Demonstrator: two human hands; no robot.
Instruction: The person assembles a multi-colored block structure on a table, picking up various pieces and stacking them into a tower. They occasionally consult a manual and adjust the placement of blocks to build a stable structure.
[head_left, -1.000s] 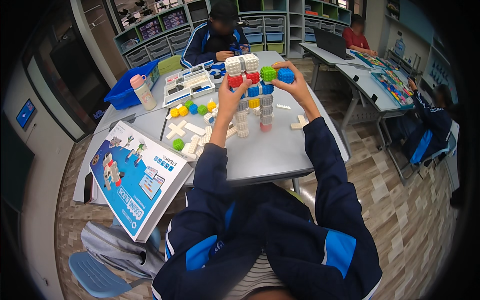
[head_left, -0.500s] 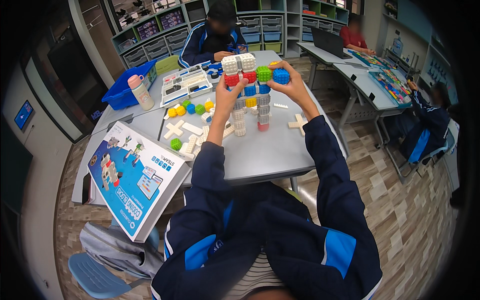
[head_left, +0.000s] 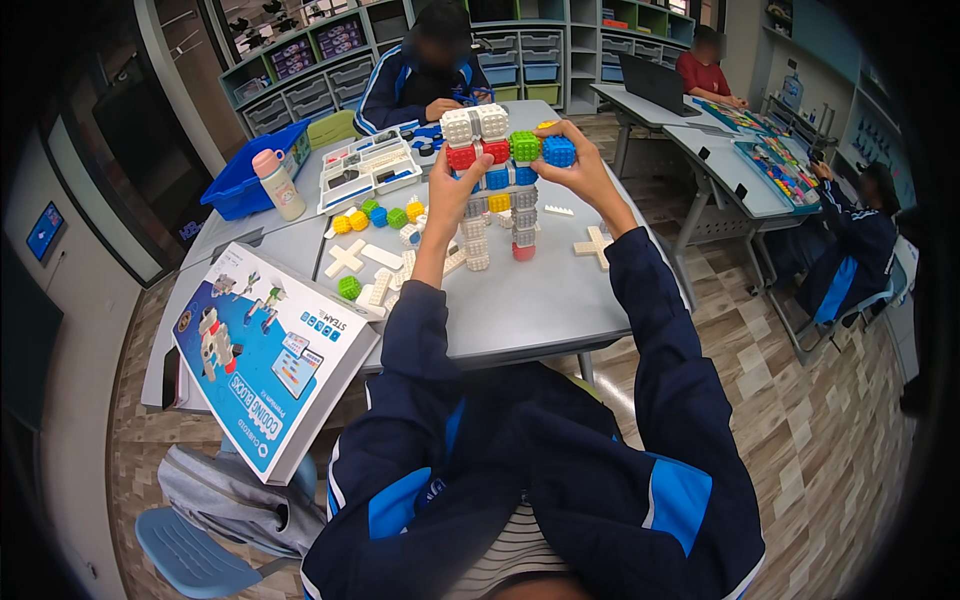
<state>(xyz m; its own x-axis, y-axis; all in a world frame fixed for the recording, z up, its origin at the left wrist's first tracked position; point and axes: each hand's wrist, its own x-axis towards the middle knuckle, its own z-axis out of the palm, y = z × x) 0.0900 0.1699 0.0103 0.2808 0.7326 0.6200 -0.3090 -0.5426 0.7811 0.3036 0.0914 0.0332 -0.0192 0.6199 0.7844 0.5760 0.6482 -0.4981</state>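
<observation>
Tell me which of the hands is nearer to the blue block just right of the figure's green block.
Right. The right hand is right at the blue block; the left hand is farther away, to its left, at the red blocks.

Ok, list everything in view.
Block figure: one, multicoloured, centre
Loose blocks: several, mixed, mostly left of figure
Cross pieces: two, white, flanking figure
Box: one, blue and white, near left
Tray: one, white, beyond blocks
Bottle: one, pink lid, left
Bin: one, blue, behind bottle
Tables: several, grey, centre, right
Laptop: one, black, right table
Shelving: one, grey, background
Chairs: several, blue, green, scattered
Backpack: one, grey, lower left
People: three, navy, red, around tables
Left grip: one, bare, on red block
Right grip: one, bare, on blue block
</observation>
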